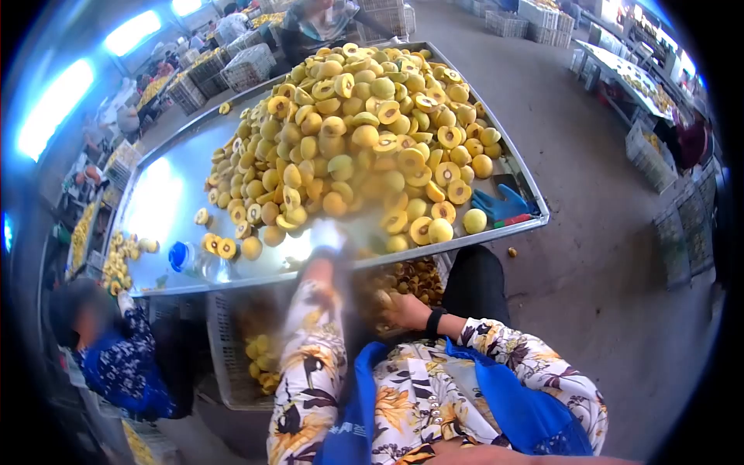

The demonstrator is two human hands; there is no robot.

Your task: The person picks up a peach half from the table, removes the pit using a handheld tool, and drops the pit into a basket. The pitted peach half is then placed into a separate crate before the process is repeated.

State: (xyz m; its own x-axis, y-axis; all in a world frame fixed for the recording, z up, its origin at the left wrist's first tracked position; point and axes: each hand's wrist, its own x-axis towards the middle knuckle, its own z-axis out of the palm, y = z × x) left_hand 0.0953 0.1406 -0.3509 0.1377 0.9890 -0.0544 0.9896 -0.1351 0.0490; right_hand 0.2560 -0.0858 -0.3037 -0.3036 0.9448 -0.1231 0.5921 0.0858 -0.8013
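Note:
A large heap of halved yellow fruit [349, 132] lies on the metal table [170, 178]. My left hand [327, 236], pale and blurred, is over the table's near edge, just below the heap; its fingers are smeared by motion. My right hand [404, 310], with a black band at the wrist, is below the table edge, above a crate of brown fruit pieces [418, 280]. Its fingers are curled, and what they hold, if anything, cannot be made out.
A clear bottle with a blue cap [182, 257] lies near the front edge. On the right corner are a blue glove [502, 203] and a red-handled tool [513, 220]. A crate [225, 364] stands below. Co-workers are at the left [124, 356] and far side [318, 27].

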